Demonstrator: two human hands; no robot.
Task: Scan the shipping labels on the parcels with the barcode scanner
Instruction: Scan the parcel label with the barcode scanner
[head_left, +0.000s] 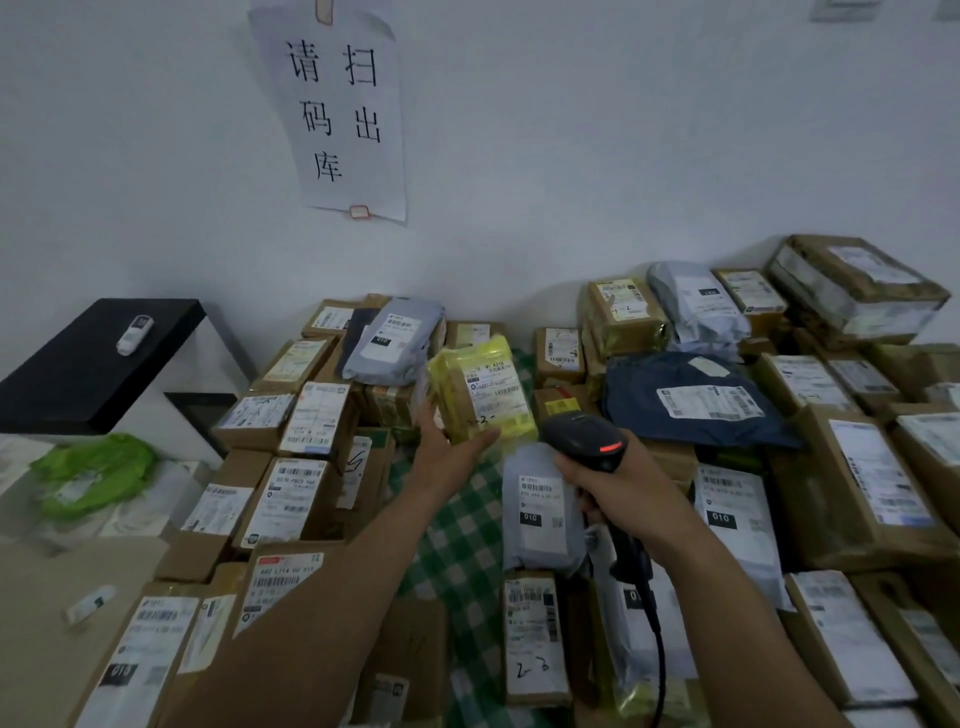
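Green-and-white checked cloth (457, 545) is covering the work surface, which is crowded with brown cardboard boxes (291, 493). At centre, the left hand (447, 457) is grasping a yellow film-wrapped parcel (454, 387) by its lower edge, raising it with its white shipping label (493, 389) facing near. Just right of it, the right hand (608, 488) is gripping the handle of the black barcode scanner (587, 441). The scanner's rounded head is showing a red light. A soft grey mailer (540, 514) is lying below, and a crumpled navy mailer (691, 400) is lying further right.
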